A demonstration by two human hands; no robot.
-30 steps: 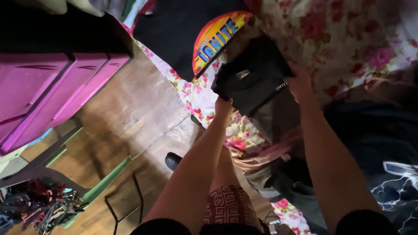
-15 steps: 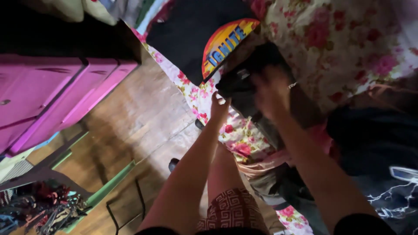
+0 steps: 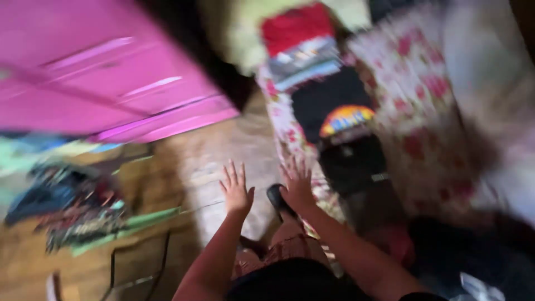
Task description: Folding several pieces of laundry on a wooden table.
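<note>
The picture is heavily blurred by motion. My left hand (image 3: 236, 188) is spread open above the wooden floor (image 3: 223, 156), holding nothing. My right hand (image 3: 296, 183) is also open with fingers apart, over the edge of the floral sheet (image 3: 412, 72). A folded black garment (image 3: 353, 163) lies on the sheet just right of my right hand. Beyond it lies a black shirt with an orange and yellow arc print (image 3: 346, 118). A dark shoe (image 3: 277, 198) shows under my right wrist.
A pink drawer cabinet (image 3: 100, 72) stands at upper left. A pile of dark and colourful items on a green frame (image 3: 83, 212) sits at left. Red and grey folded clothes (image 3: 301, 39) lie at the top of the bed. Dark clothing (image 3: 468, 251) lies at lower right.
Both hands have let go of the folded black garment and pulled back toward me, now spread open. The camera has swung, showing more of the cabinet and bed.
</note>
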